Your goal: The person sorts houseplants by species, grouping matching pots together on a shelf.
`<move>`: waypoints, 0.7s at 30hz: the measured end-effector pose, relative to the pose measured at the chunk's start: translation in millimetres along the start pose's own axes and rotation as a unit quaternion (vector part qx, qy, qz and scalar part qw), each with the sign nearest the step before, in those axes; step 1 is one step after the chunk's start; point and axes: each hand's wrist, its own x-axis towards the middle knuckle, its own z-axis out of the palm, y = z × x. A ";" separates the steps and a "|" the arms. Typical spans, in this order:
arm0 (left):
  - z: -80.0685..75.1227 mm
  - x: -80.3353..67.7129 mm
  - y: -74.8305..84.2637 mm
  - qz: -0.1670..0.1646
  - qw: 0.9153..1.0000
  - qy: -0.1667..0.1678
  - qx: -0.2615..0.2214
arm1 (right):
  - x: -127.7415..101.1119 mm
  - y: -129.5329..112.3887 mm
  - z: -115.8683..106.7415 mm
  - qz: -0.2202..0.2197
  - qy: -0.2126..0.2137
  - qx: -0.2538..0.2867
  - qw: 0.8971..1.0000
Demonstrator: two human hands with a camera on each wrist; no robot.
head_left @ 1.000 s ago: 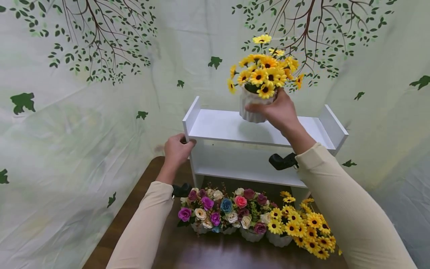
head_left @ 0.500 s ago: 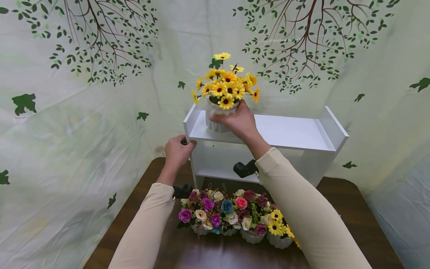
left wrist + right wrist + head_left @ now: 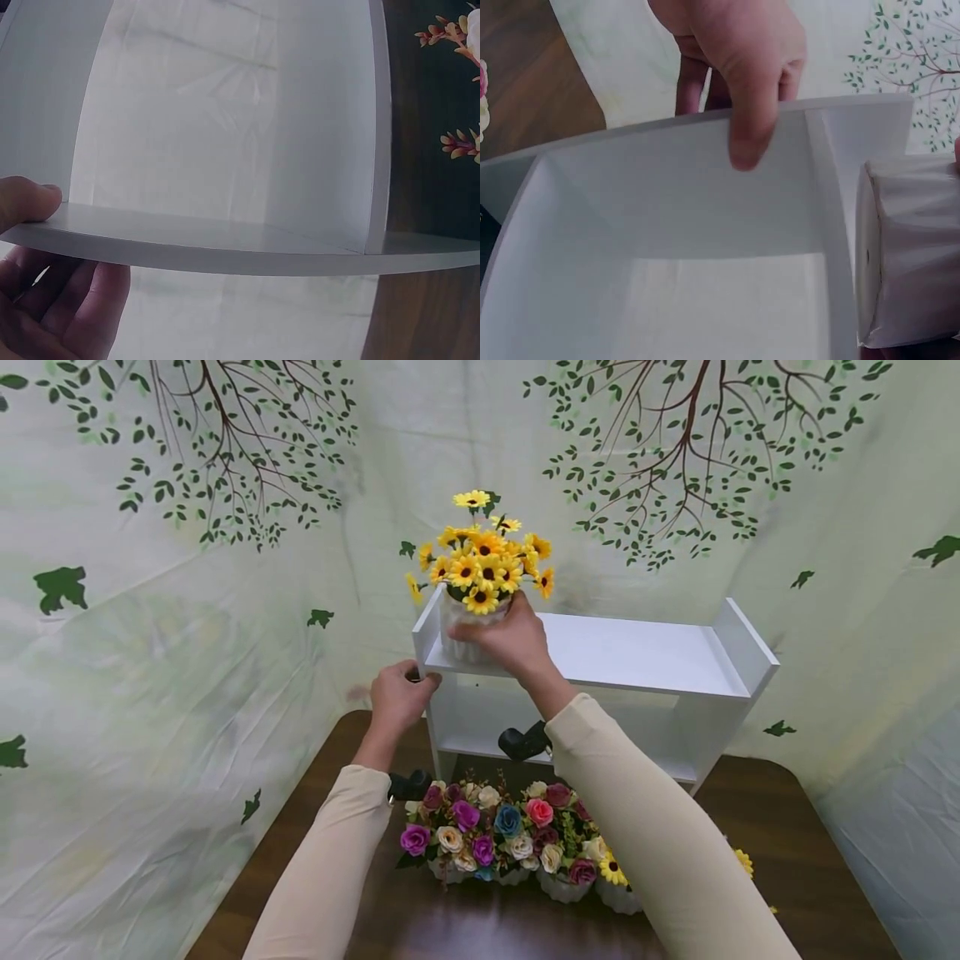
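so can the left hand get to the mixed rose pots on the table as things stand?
Probably yes, once it lets go. The left hand grips the left end panel of the white shelf, and the mixed rose pots sit just below and in front of it on the table, with nothing between.

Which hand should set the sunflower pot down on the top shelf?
Right. The right hand already holds the sunflower pot at the shelf's left end; the left hand grips the shelf's side panel.

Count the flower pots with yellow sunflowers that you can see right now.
2. One sunflower pot is on the shelf's top left, held by the right hand; another sits on the table, mostly behind the right arm. More may be hidden.
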 end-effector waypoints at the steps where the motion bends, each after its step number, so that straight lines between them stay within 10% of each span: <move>1: -0.1 0.2 0.2 0.000 1.000 0.000 0.001 | 0.2 0.4 1.8 0.002 0.000 0.002 1.000; 21: 0.4 0.7 3.0 -0.012 1.000 -0.009 0.019 | 4.9 11.7 18.7 -0.068 0.008 0.028 0.997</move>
